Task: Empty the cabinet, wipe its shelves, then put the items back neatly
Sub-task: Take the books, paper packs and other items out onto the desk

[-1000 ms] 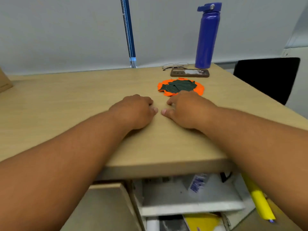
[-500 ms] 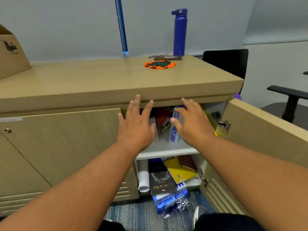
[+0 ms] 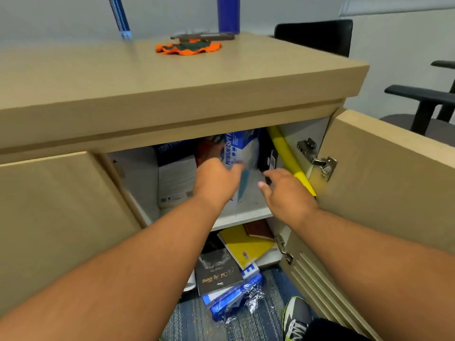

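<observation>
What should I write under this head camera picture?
The left hand and right hand reach into the open cabinet toward a copy paper pack on its upper shelf; a yellow tube leans nearby.

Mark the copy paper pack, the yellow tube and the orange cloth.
copy paper pack [image 3: 243, 146], head view, blue printed front.
yellow tube [image 3: 285, 152], head view, middle of its shaft.
orange cloth [image 3: 189, 48], head view, dark green middle.

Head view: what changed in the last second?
Both hands left the cabinet top and went down into the upper shelf. The left hand is now at the copy paper pack, its grip too blurred to judge. The right hand hovers beside it, holding nothing. The camera dropped lower. Unchanged: orange cloth and blue bottle on top, right door open, lower-shelf books.
</observation>
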A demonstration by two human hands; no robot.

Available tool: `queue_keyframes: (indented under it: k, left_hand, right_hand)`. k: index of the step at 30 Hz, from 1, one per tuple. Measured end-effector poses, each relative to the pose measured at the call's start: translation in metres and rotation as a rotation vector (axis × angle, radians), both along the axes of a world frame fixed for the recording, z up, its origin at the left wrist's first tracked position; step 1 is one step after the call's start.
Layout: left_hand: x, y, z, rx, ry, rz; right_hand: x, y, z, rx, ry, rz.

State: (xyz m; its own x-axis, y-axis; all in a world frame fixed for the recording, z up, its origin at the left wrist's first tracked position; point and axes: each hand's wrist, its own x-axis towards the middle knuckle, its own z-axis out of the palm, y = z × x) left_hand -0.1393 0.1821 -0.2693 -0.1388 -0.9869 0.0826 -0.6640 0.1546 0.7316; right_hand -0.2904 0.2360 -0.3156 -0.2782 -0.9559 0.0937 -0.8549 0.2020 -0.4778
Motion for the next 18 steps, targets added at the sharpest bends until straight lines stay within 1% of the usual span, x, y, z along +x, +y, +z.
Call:
queue_keyframes:
  k: [4, 6, 7, 11, 14, 16, 18]
  left_hand:
    - [-0.033, -0.043, 0.008, 0.027, 0.15, 0.078]
    - [-0.042, -0.053, 0.014, 0.094, 0.162, 0.086]
    - [-0.044, -0.057, 0.015, 0.093, 0.164, 0.079]
    - [-0.03, -0.058, 0.008, -0.075, 0.281, 0.093]
    - [-0.01, -0.047, -0.003, -0.103, 0.353, 0.049]
    - [0.005, -0.033, -0.005, -0.097, 0.331, 0.019]
    - [0.019, -0.018, -0.004, -0.111, 0.266, -0.037]
  right_hand:
    - [-0.008, -0.04, 0.0, 0.048, 0.024, -0.046]
    - [-0.011, -0.054, 0.002, 0.049, 0.009, -0.069]
    - [-0.012, -0.059, 0.003, 0.034, 0.006, -0.064]
    - [-0.021, -0.073, 0.006, -0.019, -0.021, -0.039]
    - [-0.025, -0.076, 0.003, -0.026, -0.108, -0.063]
    - [-0.024, -0.073, 0.005, -0.059, -0.206, -0.095]
    - [-0.024, -0.067, 0.008, -0.111, -0.312, -0.096]
